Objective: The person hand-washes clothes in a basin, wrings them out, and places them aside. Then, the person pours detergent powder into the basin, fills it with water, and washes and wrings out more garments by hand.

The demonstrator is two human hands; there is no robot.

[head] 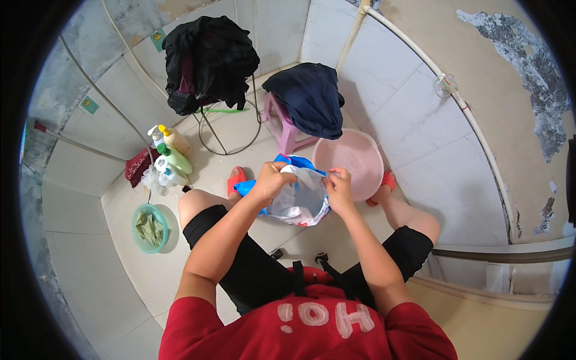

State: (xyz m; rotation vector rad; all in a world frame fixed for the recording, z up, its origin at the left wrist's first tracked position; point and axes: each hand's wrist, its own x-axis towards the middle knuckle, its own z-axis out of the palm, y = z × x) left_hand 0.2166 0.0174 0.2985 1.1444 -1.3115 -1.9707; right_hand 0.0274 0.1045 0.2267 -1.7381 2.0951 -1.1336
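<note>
Between my knees I hold up a blue and white plastic bag (301, 198), its mouth spread so that the pale inside shows. My left hand (273, 180) grips the left side of the bag's rim, thumb over the edge. On the opposite side, my right hand (338, 186) pinches the rim between thumb and fingers. What lies at the bottom of the bag cannot be made out. Just beyond my right hand, a pink plastic basin (355, 157) stands on the floor, partly hidden by that hand.
Dark blue cloth (308, 99) covers a pink plastic stool (288, 130). Black clothing (209, 58) is heaped on a metal-legged stool (216, 135). Several pump bottles (173, 153) stand left, near a teal basket (166, 229) with a green liner. Tiled walls (414, 135) enclose the floor.
</note>
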